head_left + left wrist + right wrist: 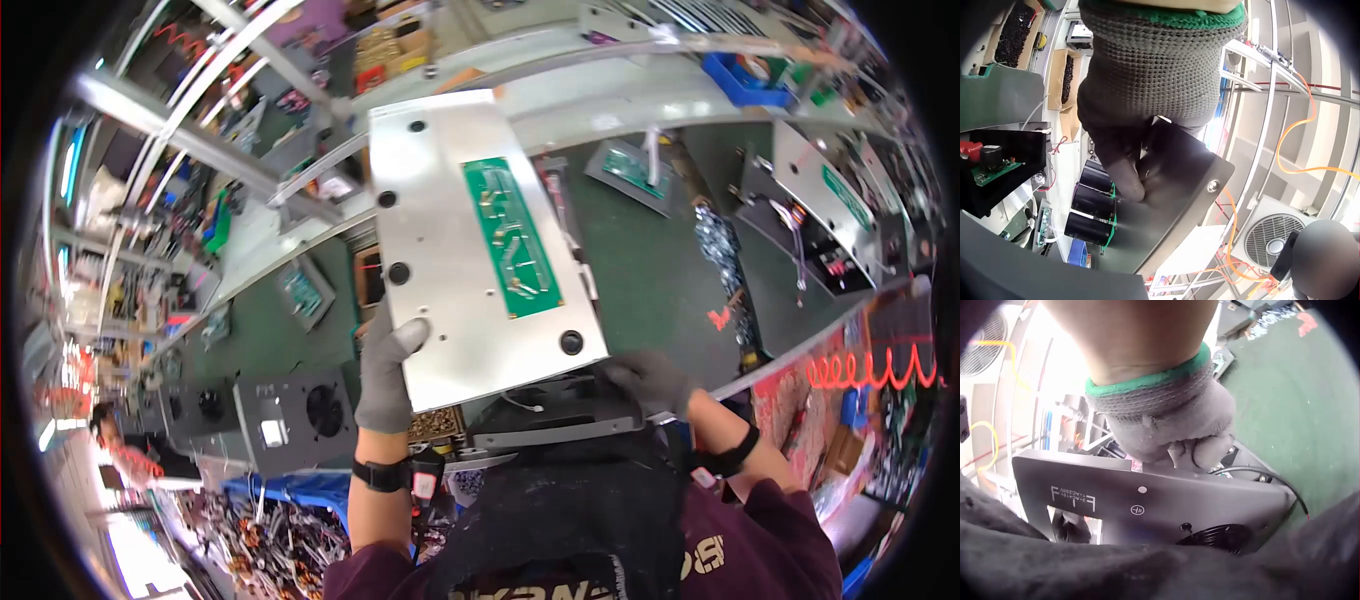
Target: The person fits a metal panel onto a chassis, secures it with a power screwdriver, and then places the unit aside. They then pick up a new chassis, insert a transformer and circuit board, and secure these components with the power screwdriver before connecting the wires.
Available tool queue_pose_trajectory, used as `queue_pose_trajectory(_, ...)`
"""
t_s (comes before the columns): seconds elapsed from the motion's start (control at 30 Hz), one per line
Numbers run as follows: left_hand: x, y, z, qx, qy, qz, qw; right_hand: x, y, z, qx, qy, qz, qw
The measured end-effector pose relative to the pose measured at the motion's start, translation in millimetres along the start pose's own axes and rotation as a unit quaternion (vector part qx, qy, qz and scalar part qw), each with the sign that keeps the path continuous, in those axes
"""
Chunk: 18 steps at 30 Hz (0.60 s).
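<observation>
A silver metal plate with a green circuit board set in its face is tilted up before me in the head view. My gloved left hand grips its lower left edge, thumb on the silver face. Fingers press a dark surface in the left wrist view, beside several black cylinders. My gloved right hand holds the top edge of a dark panel, which carries printed markings, a rectangular cutout and a round fan grille. The panel stands close against my body.
Dark fan panels stand on the green bench at left. A small board unit and a wrapped cable bundle lie right of the plate. Farther right is another plate assembly. A blue bin sits at the back; a red coiled hose hangs at right.
</observation>
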<state>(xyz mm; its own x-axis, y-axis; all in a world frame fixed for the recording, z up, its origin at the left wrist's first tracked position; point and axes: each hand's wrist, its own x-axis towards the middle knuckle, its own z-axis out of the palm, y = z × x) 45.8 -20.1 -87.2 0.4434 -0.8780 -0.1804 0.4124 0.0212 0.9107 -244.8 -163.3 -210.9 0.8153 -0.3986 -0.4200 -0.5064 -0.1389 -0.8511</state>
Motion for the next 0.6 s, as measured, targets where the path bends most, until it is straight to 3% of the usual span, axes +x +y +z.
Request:
queue_pose_trajectory(0.07, -10, 6, -8, 0.041, 0.047, -0.023, 0.998, 0, 6, -8, 0.040, -0.071, -0.073, 0.994)
queue_pose_trajectory(0.1, -10, 0, -20, 0.039, 0.045, 0.010, 0.998, 5, -1, -13, 0.099, -0.094, -0.101, 0.985)
queue_pose_trajectory(0.13, -8, -1, -24, -0.017, 0.026, 0.018, 0.999, 13, 2, -17, 0.017, -0.092, -0.187, 0.978)
queue_pose_trajectory(0.17, -8, 5, -24, -0.044, -0.022, 0.040, 0.998, 19, 3, -15, 0.045, -0.073, -0.103, 0.991)
queue_pose_trajectory(0.2, -9, 10, -29, -0.027, -0.048, 0.052, 0.997, 26, 30, -6, 0.009, 0.021, -0.160, 0.987)
queue_pose_trajectory(0.23, -12, 13, -33, -0.045, -0.057, 0.073, 0.995, 32, 6, -13, -0.124, -0.020, -0.158, 0.979)
queue_pose_trajectory(0.3, -24, 8, -28, -0.090, -0.058, 0.076, 0.991, 5, -41, -28, -0.145, -0.084, -0.163, 0.972)
queue_pose_trajectory(0.33, -31, 11, -27, -0.102, -0.051, 0.074, 0.991, -1, -64, -40, -0.187, -0.130, -0.082, 0.970)
queue_pose_trajectory(0.4, -43, 14, -32, -0.112, -0.043, 0.086, 0.989, -1, -34, -41, -0.122, -0.126, -0.187, 0.967)
queue_pose_trajectory(0.43, -46, 11, -37, -0.088, -0.033, 0.082, 0.992, 6, -9, -50, -0.127, -0.134, -0.196, 0.963)
queue_pose_trajectory(0.47, -48, 8, -41, -0.064, -0.024, 0.074, 0.995, 18, 23, -64, 0.027, -0.148, -0.104, 0.983)
queue_pose_trajectory(0.5, -51, 7, -42, -0.076, -0.024, 0.085, 0.993, 23, 25, -67, 0.179, -0.157, -0.004, 0.971)
queue_pose_trajectory(0.53, -55, 8, -41, -0.074, -0.020, 0.089, 0.993, 28, 28, -70, 0.178, -0.161, -0.008, 0.971)
queue_pose_trajectory(0.6, -60, 12, -40, -0.082, 0.010, 0.101, 0.991, 36, 22, -70, 0.451, -0.212, 0.028, 0.866)
